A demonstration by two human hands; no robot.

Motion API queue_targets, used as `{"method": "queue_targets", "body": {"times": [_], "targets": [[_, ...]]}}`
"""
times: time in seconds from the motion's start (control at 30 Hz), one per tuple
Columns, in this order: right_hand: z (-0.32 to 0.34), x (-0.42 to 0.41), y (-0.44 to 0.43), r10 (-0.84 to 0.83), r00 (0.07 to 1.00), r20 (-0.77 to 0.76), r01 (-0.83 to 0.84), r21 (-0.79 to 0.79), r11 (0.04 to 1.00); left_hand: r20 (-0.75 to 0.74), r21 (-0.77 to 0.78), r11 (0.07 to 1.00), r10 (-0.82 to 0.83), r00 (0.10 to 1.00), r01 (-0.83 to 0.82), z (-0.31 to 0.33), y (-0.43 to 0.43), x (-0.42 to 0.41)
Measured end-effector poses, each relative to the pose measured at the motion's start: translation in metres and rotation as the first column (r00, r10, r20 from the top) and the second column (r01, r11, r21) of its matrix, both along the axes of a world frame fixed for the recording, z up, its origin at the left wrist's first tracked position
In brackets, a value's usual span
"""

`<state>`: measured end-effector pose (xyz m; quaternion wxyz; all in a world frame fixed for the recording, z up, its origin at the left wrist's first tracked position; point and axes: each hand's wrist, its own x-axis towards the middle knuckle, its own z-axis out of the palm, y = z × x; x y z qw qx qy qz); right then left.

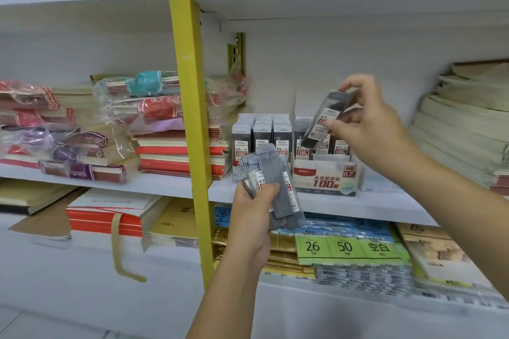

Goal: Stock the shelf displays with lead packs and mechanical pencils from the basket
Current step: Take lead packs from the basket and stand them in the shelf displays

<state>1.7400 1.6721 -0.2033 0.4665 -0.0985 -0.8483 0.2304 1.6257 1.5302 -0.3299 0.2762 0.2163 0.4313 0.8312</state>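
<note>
My left hand [252, 217] grips a fanned stack of several grey lead packs [278, 187] in front of the middle shelf. My right hand [369, 124] pinches a single lead pack [325, 121], tilted, just above the white 0.7 display box [326, 176]. That box holds a few upright packs in its rows. To its left stands a fuller 0.5 display box [261, 137] with three rows of packs. The basket and the mechanical pencils are out of view.
A yellow upright post [190, 118] splits the shelving. Bagged notebooks [115, 124] are piled left of it, tall paper stacks [462, 124] at the right. Labelled paper packs [349, 248] lie on the shelf below. The white shelf edge [344, 206] runs under the display boxes.
</note>
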Motion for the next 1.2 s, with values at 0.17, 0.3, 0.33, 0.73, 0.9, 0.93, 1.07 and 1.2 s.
{"method": "queue_targets", "body": {"times": [0.17, 0.3, 0.33, 0.73, 0.9, 0.93, 1.07, 1.2], "targets": [[-0.005, -0.025, 0.012, -0.125, 0.976, 0.179, 0.085, 0.218, 0.972, -0.007, 0.004, 1.000, -0.004, 1.000, 0.004, -0.002, -0.001, -0.008], [-0.011, -0.033, 0.021, -0.161, 0.941, 0.297, 0.095, 0.224, 0.970, -0.053, -0.021, 0.999, -0.031, 0.998, 0.030, -0.003, -0.004, -0.013], [-0.013, -0.034, 0.022, -0.170, 0.931, 0.322, 0.101, 0.222, 0.970, -0.067, -0.029, 0.999, -0.040, 0.997, 0.038, -0.003, -0.005, -0.013], [-0.052, -0.008, -0.021, 0.112, 0.962, 0.249, -0.090, -0.098, 0.991, -0.144, -0.101, 0.978, -0.194, 0.970, 0.180, -0.001, -0.007, 0.000], [-0.059, -0.005, -0.021, 0.335, 0.923, 0.188, -0.224, -0.442, 0.868, -0.160, -0.070, 0.976, -0.217, 0.963, 0.208, 0.000, -0.007, 0.009], [-0.059, -0.002, -0.019, 0.347, 0.922, 0.170, -0.236, -0.464, 0.854, -0.148, -0.062, 0.976, -0.215, 0.965, 0.208, 0.000, -0.007, 0.010], [-0.053, 0.008, -0.010, 0.375, 0.922, 0.095, -0.271, -0.533, 0.801, -0.142, -0.074, 0.980, -0.194, 0.971, 0.185, -0.001, -0.009, 0.011], [-0.046, 0.015, -0.007, 0.379, 0.923, 0.060, -0.283, -0.561, 0.778, -0.145, -0.144, 0.984, -0.130, 0.981, 0.109, -0.005, -0.008, 0.010]]}}
